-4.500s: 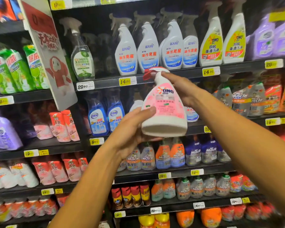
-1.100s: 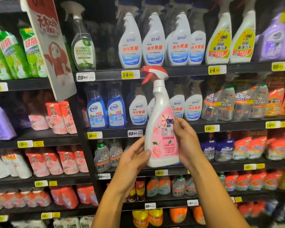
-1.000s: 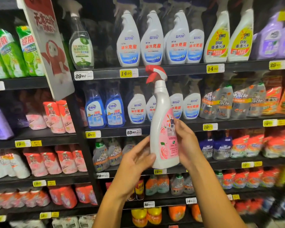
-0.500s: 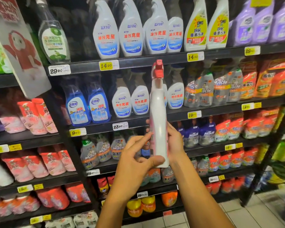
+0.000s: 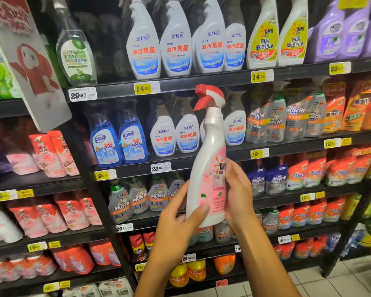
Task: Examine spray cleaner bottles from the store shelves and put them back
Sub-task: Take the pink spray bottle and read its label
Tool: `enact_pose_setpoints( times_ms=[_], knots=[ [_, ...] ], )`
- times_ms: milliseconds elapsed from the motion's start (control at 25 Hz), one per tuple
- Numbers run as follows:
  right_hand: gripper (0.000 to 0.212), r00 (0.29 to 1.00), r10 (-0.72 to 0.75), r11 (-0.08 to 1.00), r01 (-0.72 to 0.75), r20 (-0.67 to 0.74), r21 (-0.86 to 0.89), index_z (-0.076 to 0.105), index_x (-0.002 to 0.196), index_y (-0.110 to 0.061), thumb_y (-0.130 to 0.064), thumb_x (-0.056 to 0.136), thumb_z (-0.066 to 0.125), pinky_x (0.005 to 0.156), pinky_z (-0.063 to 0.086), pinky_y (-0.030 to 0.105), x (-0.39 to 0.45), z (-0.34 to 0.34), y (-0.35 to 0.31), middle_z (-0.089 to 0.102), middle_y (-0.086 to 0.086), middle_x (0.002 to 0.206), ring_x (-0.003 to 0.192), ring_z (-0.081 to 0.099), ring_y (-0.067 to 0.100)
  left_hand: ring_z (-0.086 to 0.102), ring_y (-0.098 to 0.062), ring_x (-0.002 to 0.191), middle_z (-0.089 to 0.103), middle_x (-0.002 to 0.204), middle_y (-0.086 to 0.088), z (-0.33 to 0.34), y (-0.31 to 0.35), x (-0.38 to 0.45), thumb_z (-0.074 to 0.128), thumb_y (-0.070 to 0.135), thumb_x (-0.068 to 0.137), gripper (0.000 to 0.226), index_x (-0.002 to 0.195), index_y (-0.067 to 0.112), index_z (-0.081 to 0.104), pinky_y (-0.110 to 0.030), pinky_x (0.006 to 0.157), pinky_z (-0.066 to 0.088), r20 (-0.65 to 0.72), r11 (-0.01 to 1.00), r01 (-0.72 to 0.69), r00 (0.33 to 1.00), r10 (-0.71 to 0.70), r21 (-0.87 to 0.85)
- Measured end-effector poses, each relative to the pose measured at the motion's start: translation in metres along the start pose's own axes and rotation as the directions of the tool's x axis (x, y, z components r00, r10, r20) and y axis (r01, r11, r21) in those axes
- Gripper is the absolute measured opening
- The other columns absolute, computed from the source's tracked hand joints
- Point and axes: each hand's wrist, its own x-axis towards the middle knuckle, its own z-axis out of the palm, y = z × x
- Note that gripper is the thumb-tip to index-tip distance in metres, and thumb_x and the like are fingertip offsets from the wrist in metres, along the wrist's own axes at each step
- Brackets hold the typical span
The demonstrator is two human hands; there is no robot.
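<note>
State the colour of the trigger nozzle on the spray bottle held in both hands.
Red and white, on the trigger nozzle of the spray bottle; seen in the head view.

— What's behind you there?
— You face dark metal shelves [image 5: 201, 81] in 5 tiers, yellow price tags [image 5: 147, 88] on their edges. A white sign [image 5: 28, 61] hangs at your left. Pale floor tiles [image 5: 341, 281] show at lower right.

Both my forearms rise from the frame's lower edge toward 12 o'clock. My left hand [image 5: 176, 219] sits at 7 o'clock of centre, thumb pressed forward, fingers curled behind what it grips. My right hand [image 5: 239, 194] sits at 4 o'clock, fingers wrapped inward, wrist bent slightly back.
</note>
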Motion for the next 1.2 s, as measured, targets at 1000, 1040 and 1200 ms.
enact_pose_setpoints(
  times_ms=[1000, 1040, 1200],
  knots=[
    [0.054, 0.888, -0.088, 0.861, 0.295, 0.451, -0.414, 0.055, 0.129, -0.054, -0.035, 0.082, 0.071, 0.106, 0.044, 0.025, -0.047, 0.019, -0.009, 0.051, -0.013, 0.148, 0.137, 0.042, -0.004, 0.056, -0.026, 0.042, 0.059, 0.061, -0.014, -0.017, -0.039, 0.02, 0.042, 0.037, 0.095, 0.046, 0.081, 0.009, 0.076, -0.027, 0.037, 0.045, -0.056, 0.665, 0.247, 0.916, -0.398, -0.705],
    [0.053, 0.887, -0.084, 0.876, 0.282, 0.454, -0.39, 0.057, 0.129, -0.053, -0.033, 0.082, 0.072, 0.096, 0.051, 0.021, -0.048, 0.02, -0.009, 0.052, -0.013, 0.147, 0.131, 0.048, -0.004, 0.056, -0.027, 0.043, 0.06, 0.062, -0.014, -0.019, -0.039, 0.019, 0.041, 0.037, 0.096, 0.047, 0.083, 0.008, 0.076, -0.027, 0.037, 0.045, -0.053, 0.672, 0.244, 0.92, -0.389, -0.7],
    [0.046, 0.879, -0.074, 0.911, 0.251, 0.47, -0.327, 0.055, 0.132, -0.04, -0.029, 0.088, 0.065, 0.094, 0.052, 0.02, -0.046, 0.019, -0.007, 0.061, -0.023, 0.133, 0.121, 0.058, -0.003, 0.07, -0.025, 0.068, 0.073, 0.084, -0.014, -0.026, -0.032, 0.02, 0.055, 0.041, 0.086, 0.04, 0.099, 0.01, 0.075, -0.033, 0.052, 0.056, -0.209, 0.77, 0.125, 0.924, -0.32, -0.625]
  ],
)
